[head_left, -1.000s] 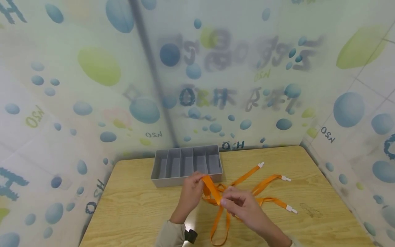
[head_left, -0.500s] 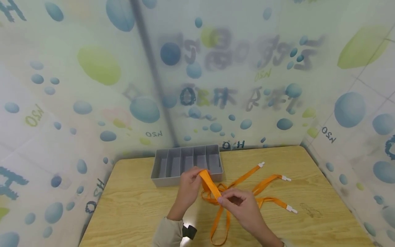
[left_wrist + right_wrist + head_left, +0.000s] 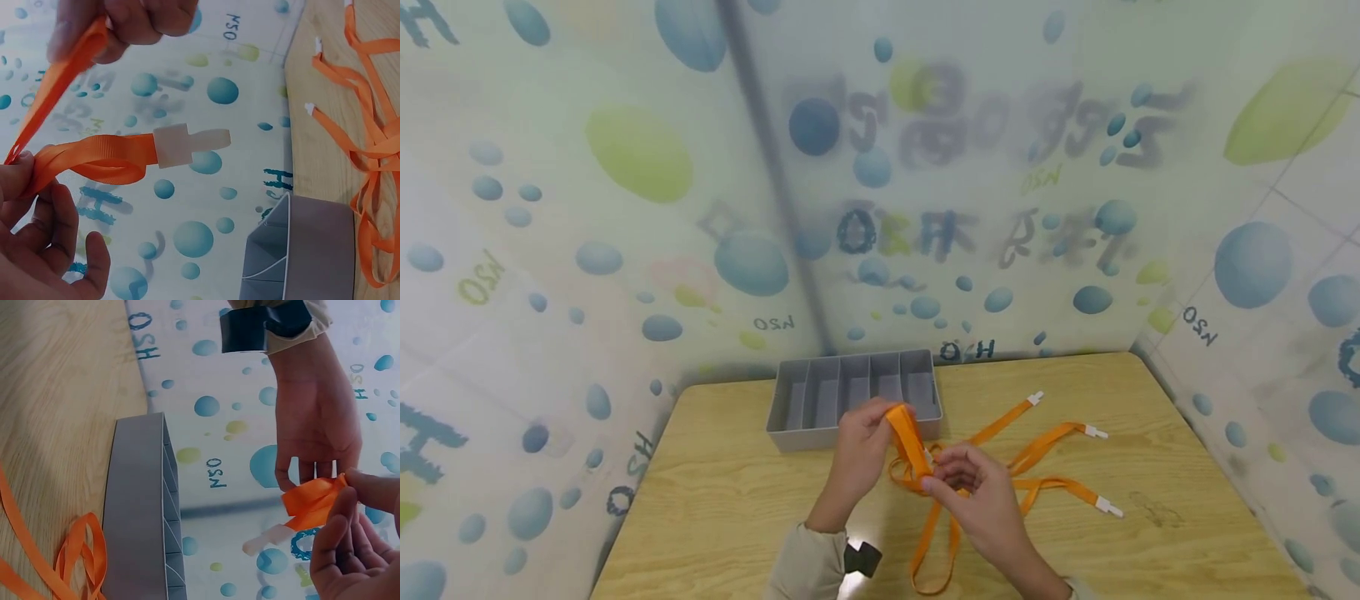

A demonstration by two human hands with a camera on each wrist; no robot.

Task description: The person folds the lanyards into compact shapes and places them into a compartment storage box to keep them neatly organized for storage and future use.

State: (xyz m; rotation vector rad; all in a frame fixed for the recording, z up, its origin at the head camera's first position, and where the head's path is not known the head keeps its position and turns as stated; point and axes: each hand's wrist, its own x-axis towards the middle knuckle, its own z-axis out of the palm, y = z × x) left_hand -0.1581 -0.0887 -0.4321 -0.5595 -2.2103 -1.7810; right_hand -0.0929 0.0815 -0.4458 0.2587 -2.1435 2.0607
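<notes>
An orange lanyard strap is folded into a band between my two hands, over the table. My left hand pinches its upper fold between thumb and fingers. My right hand pinches the lower end, fingers curled. In the left wrist view, the strap bends back in a loop beside the left hand, and its white plastic clip sticks out free. The right hand grips the strap's other part there. In the right wrist view, the same clip hangs out below the fold.
A grey divided tray stands at the table's back, just behind the left hand. More orange lanyards lie tangled right of the hands, three white clips pointing right. A loop reaches toward the front edge. Patterned walls surround the wooden table.
My left hand has risen slightly with the strap. The right hand has moved a little left and up, bringing the hands closer together. The strap's stretch between them looks shorter.
</notes>
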